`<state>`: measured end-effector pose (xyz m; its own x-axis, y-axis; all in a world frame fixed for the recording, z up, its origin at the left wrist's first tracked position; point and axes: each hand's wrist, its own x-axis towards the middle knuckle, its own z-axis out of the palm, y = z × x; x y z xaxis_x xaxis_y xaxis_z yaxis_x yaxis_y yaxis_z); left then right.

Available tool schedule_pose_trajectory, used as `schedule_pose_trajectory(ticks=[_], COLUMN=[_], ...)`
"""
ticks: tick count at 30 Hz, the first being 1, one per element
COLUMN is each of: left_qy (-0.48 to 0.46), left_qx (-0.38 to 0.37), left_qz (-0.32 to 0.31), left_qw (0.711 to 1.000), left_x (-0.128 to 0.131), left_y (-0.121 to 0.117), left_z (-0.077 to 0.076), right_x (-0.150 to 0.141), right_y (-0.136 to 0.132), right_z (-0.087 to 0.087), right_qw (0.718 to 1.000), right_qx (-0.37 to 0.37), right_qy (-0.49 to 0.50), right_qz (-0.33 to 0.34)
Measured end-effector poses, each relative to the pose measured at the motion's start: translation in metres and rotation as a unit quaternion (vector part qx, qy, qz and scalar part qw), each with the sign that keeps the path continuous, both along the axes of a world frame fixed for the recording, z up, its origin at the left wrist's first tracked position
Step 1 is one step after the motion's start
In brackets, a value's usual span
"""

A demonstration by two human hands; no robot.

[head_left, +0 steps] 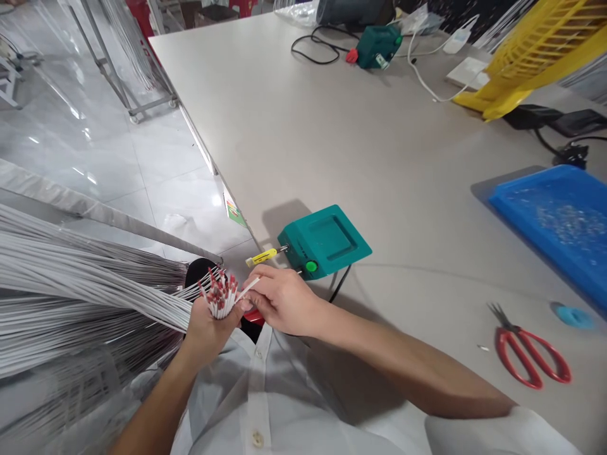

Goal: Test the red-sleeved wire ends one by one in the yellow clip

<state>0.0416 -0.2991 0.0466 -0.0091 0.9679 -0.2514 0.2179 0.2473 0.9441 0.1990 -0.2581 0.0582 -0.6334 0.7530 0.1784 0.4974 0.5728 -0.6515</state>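
My left hand (208, 332) is wrapped round a bundle of thin white cords (222, 302) whose tips are dark red. The long lengths of the cords trail off to the left. Right beside it, my right hand (284, 300) pinches one single white cord (247, 288) near its end, apart from the bundle. Just beyond my right hand, at the table's edge, sits a green device (325, 243) with a green button. A yellow tool (263, 256) projects from its side on a metal tip.
Red-handled scissors (526, 347) and a light blue ring (573, 316) lie on the table (403, 151) at right. Further back are a blue tray (521, 215) of tiny clear bits, a yellow fan (531, 63) and a second green device (377, 47) with cables. Hanging cords (85, 284) fill the left side.
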Motion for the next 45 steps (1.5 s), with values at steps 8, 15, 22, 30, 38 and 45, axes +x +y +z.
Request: schedule_pose_trajectory(ticks=[8,15,22,30,38,45], left_qy=[-0.049,-0.119,-0.14,-0.092,-0.052,-0.075], left_qx=[-0.017,-0.022,-0.032,-0.003,0.022,0.001], left_qz=[0.07,0.054,0.054,0.098,0.119,0.155], left_qw=[0.996,0.991,0.988,0.991,0.991,0.985], left_x=[0.002,0.011,0.011,0.017,0.02,0.015], left_y=[0.006,0.021,0.027,0.021,0.012,0.008], left_z=[-0.006,-0.002,-0.006,0.009,0.014,0.01], right_x=[0.023,0.033,0.029,0.022,0.001,0.011], right_y=[0.008,0.026,0.039,0.038,0.03,0.027], right_z=[0.014,0.012,0.019,0.024,0.022,0.021], right_qw=[0.969,0.904,0.91,0.98,0.989,0.974], right_qx=[0.193,0.297,0.249,0.152,0.131,0.199], right_qy=[-0.153,-0.308,-0.329,-0.13,-0.073,-0.096], right_qz=[-0.03,0.024,0.039,0.017,0.01,-0.056])
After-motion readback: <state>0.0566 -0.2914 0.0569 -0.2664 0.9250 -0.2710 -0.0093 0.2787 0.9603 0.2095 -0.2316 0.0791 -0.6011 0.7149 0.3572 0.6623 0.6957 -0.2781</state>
